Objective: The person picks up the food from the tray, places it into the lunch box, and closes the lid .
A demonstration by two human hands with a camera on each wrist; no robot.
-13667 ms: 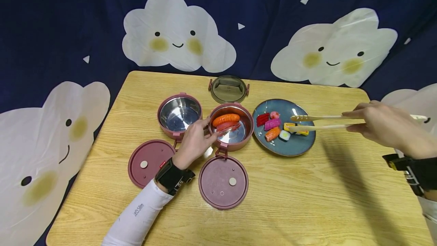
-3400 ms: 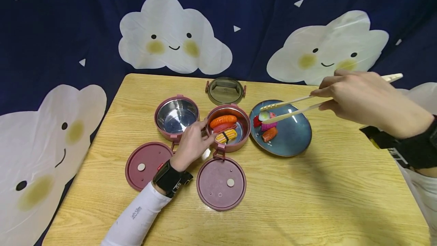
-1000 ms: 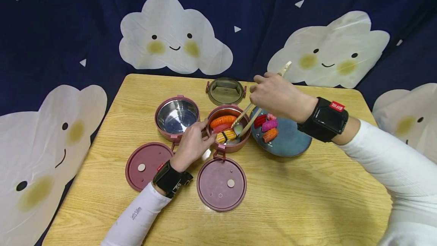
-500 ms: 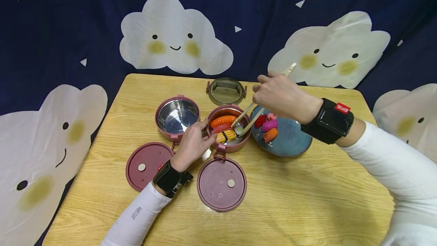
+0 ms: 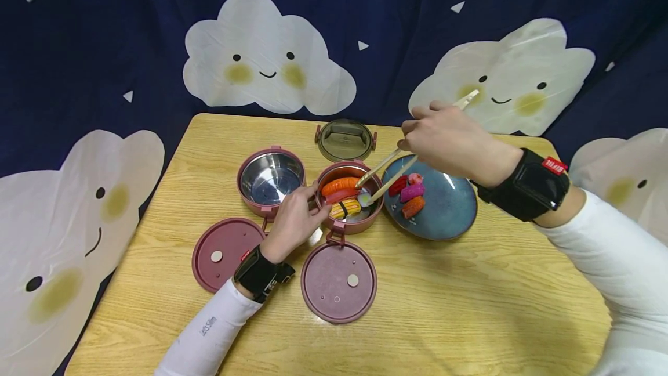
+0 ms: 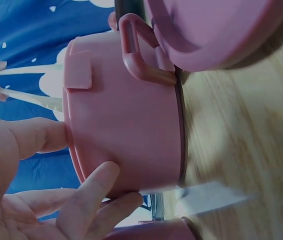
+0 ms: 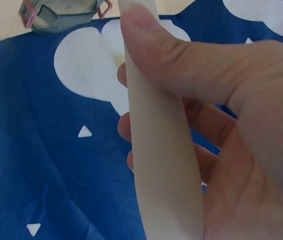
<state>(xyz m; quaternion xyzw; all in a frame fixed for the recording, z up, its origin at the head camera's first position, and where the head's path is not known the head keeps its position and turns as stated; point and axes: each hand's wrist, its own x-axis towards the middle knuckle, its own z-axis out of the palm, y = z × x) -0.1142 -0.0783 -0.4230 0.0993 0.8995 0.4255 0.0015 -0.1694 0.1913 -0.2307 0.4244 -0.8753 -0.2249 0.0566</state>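
Right hand (image 5: 451, 141) gripping tongs (image 5: 388, 174), left hand (image 5: 293, 219) seemingly holding pink bowl (image 5: 348, 224), 4 pieces inside.

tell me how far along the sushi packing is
Roughly halfway. Four pieces sit in the middle pink container, which the left hand steadies: orange, red, yellow egg and a pale roll. The right hand holds the tongs open just above that roll. Four pieces wait on the blue plate, the second container is empty, and both lids lie off.
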